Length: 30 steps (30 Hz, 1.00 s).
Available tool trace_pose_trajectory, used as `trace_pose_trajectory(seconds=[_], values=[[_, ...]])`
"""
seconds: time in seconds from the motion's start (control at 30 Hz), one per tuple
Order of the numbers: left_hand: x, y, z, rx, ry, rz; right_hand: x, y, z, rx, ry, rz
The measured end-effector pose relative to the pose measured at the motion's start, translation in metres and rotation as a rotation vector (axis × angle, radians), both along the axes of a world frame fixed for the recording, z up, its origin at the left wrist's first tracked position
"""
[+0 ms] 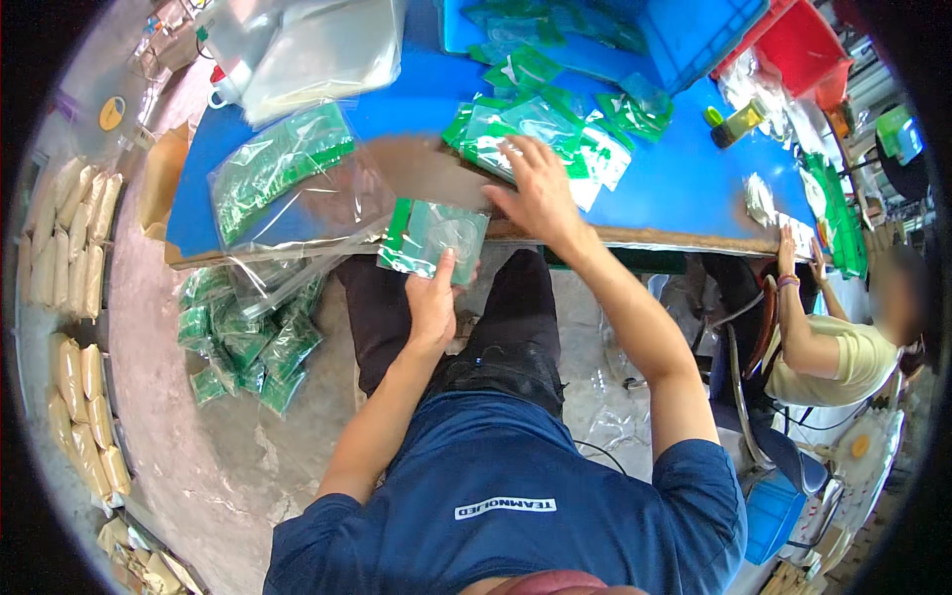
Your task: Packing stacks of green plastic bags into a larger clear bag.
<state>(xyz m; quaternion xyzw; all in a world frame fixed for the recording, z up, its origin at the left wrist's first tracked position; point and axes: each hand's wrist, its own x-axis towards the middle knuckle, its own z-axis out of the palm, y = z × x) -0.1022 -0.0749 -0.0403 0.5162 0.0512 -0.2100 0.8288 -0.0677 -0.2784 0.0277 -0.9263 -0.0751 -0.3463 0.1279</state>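
Observation:
My left hand is closed on a flat green-and-clear plastic packet just past the table's near edge, its thumb lying on top. Inside the packet a pale round shape shows through. To the right, my right hand has its fingers apart over the near side of a loose pile of similar green packets; the fingertips seem to touch the pile. Left of both hands lies a large transparent bag with a row of green packets in it, its mouth hanging over the edge.
A blue crate holds more green packets at the back. Transparent bags are stacked at the back left. Filled bags lie on the floor beside my legs. On the right, a co-worker's hands rest at the table's edge.

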Motion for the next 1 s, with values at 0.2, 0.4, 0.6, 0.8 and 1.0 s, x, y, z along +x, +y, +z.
trace_pose_trajectory(seconds=[0.2,0.4,0.6,0.8,1.0], values=[[0.01,0.01,-0.001,0.017,-0.055,-0.031,0.009,-0.04,-0.027,-0.018,0.026,0.022],[0.003,0.008,0.018,0.018,-0.034,0.037,-0.006,0.008,0.006,0.541,0.458,-0.018],[-0.007,-0.007,0.01,-0.333,-0.045,0.107,-0.032,0.052,-0.021,0.091,0.215,0.106],[0.008,0.003,-0.013,-0.117,-0.067,0.228,0.001,0.02,0.0,0.073,0.055,0.043],[0.013,0.047,0.018,0.225,-0.318,0.016,0.018,-0.027,-0.039,-0.077,0.113,0.056]])
